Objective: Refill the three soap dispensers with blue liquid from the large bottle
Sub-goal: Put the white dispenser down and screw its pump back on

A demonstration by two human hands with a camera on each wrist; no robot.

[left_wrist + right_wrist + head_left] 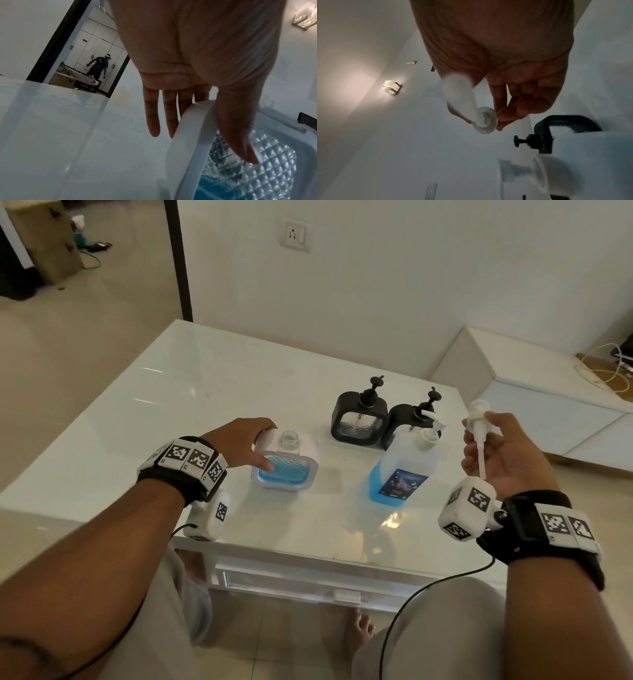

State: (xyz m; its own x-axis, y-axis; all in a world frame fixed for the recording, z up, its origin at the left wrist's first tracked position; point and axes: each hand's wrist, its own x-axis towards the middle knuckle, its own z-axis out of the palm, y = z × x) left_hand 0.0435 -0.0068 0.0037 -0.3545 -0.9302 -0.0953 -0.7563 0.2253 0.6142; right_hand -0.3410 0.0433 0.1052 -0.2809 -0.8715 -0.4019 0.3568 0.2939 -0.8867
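A white square dispenser (pixel 286 465) stands at the table's middle left with its neck uncapped and blue liquid in its lower part. My left hand (pixel 263 446) grips its left side, thumb across the patterned front (pixel 267 155), fingers behind the white frame (pixel 187 135). My right hand (pixel 479 428) is raised at the right and pinches the collar of a white pump head (pixel 478 412) (pixel 485 124), whose dip tube (pixel 482 460) hangs free. The large bottle (pixel 406 470), partly full of blue liquid, stands between my hands with its own pump on. Two black dispensers (pixel 359 419) (pixel 409 421) stand capped behind it.
The glossy white table (pixel 205 392) meets the wall at its far edge. A low white cabinet (pixel 548 412) with loose cables stands to the right. A doorway opens at the left, and through it another person (pixel 100 66) stands in the far room.
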